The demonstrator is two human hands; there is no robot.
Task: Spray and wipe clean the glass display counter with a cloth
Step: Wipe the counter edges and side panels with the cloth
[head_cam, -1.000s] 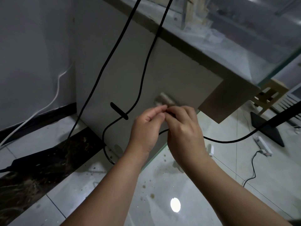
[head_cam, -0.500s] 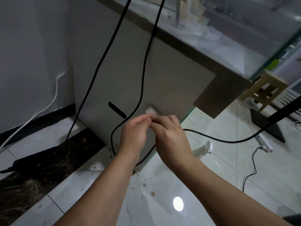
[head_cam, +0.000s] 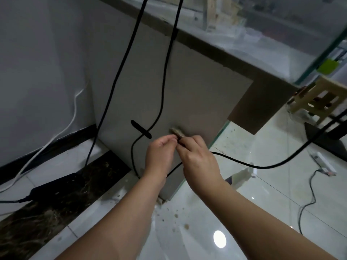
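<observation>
Our left hand (head_cam: 161,152) and right hand (head_cam: 197,156) pinched a small grey-brown wad (head_cam: 177,132); flat grey counter side panel (head_cam: 197,91) beyond, glossy white floor tiles (head_cam: 262,194) beneath.

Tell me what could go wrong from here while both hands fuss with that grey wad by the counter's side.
1. The left hand and right hand pinch the grey wad beside a hanging black cable; a stray move could snag it.
2. A slack cable runs off rightward behind the right wrist; it might catch an arm or foot.
3. The specked glossy floor may be slippery.
</observation>
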